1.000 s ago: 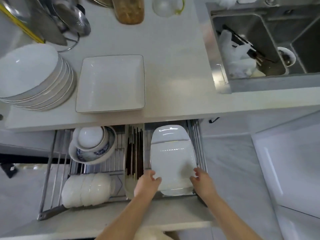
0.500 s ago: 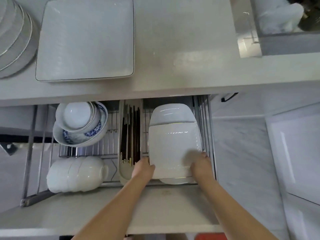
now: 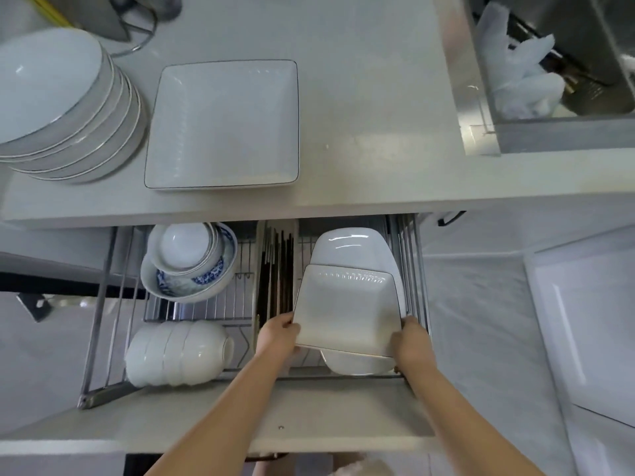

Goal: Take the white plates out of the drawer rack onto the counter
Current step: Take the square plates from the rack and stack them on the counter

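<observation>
Both hands curled round one white square ceramic plate (image 3: 347, 310), left hand (image 3: 277, 334) on its near-left corner, right hand (image 3: 411, 341) on the near-right, held over the wire drawer rack (image 3: 409, 269) above another white dish (image 3: 350, 247).

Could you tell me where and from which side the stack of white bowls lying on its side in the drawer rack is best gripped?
Probably by both ends, from above. The bowl stack lies on its side in the rack, so its ends face sideways; one hand would cup each end and press inward, or the nested bowls could slide apart.
</observation>
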